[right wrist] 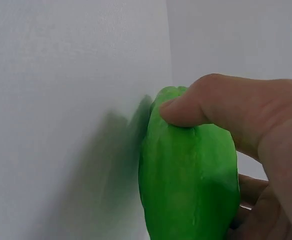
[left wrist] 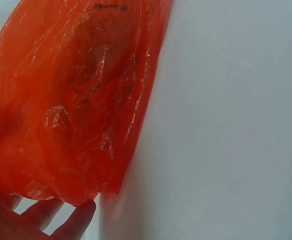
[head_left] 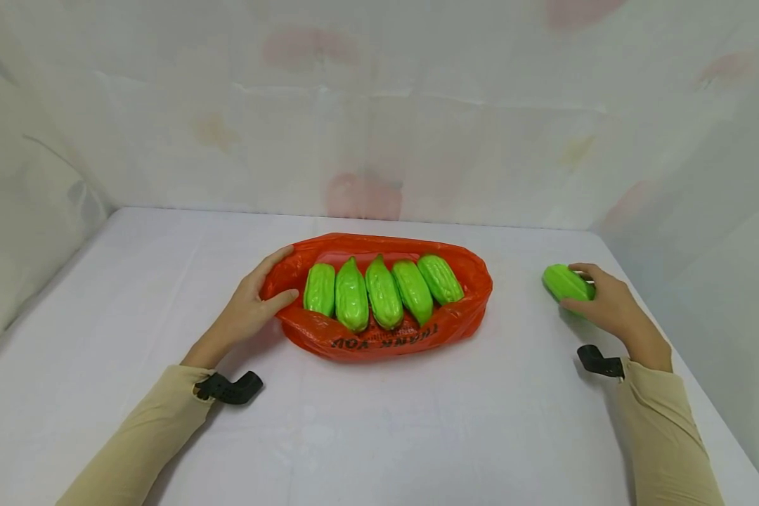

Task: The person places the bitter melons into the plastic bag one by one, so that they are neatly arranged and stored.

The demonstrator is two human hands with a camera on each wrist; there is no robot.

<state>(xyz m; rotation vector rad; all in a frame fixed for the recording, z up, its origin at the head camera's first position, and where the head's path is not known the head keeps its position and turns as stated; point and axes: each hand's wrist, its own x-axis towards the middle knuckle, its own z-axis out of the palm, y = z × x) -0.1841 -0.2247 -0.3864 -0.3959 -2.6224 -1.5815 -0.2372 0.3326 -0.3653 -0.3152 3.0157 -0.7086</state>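
My right hand grips a glossy green ridged gourd near the table's right edge. In the right wrist view the thumb presses on the gourd from one side, and fingers show behind it. At mid-table lies a red plastic bag with its wide mouth rolled open and printed lettering on the near side. Several similar green gourds lie side by side inside it. The left hand holds the bag's left end, thumb and fingers spread around the rim. Fingertips touch the red plastic in the left wrist view.
A white-covered table spans the scene. Pale cloth with faded reddish blotches stands behind it, and more pale cloth rises at both sides. Black wrist mounts stick out from both beige sleeves.
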